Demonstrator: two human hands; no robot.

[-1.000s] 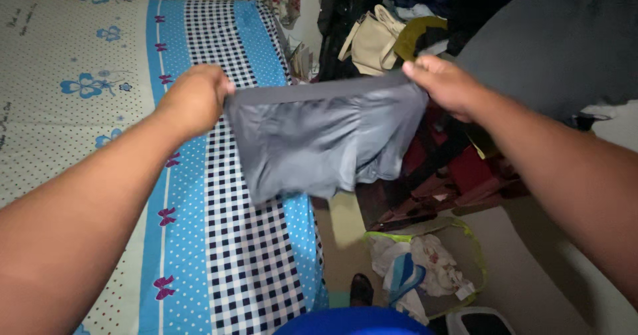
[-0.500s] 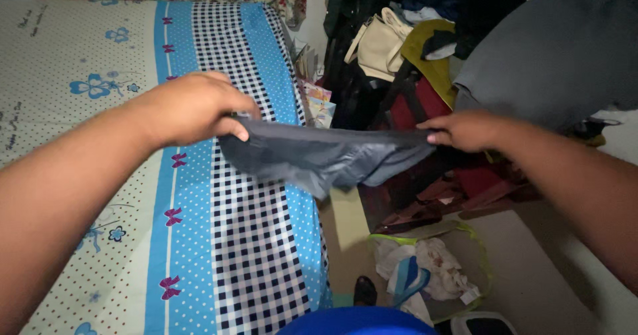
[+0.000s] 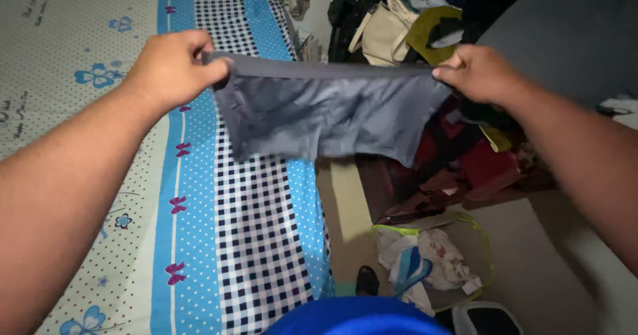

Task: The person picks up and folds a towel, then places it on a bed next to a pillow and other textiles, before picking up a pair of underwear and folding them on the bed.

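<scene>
over bed (image 3: 199,242), hands (image 3: 174,66) (image 3: 480,72) again raise, grip grey underwear (image 3: 325,112) taut.

Probably a home bedroom: patterned bed sheet (image 3: 199,195) beside a heaped clothes pile (image 3: 425,36).

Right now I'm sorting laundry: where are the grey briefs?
The grey briefs hang stretched by the waistband between the left hand and right hand, above the bed's right edge.
</scene>
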